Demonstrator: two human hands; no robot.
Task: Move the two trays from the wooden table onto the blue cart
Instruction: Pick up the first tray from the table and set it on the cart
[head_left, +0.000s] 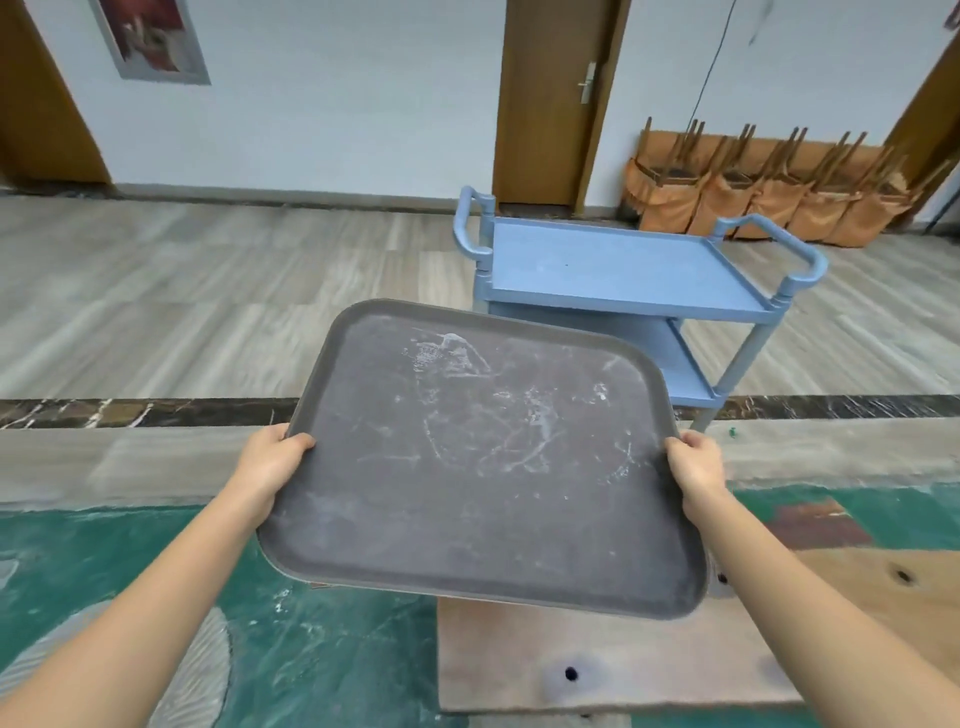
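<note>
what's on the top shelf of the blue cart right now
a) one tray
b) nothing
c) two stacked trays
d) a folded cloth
b: the cart's top shelf shows only bare blue surface, while the tray is held in the air between the left hand and right hand, short of the cart.
</note>
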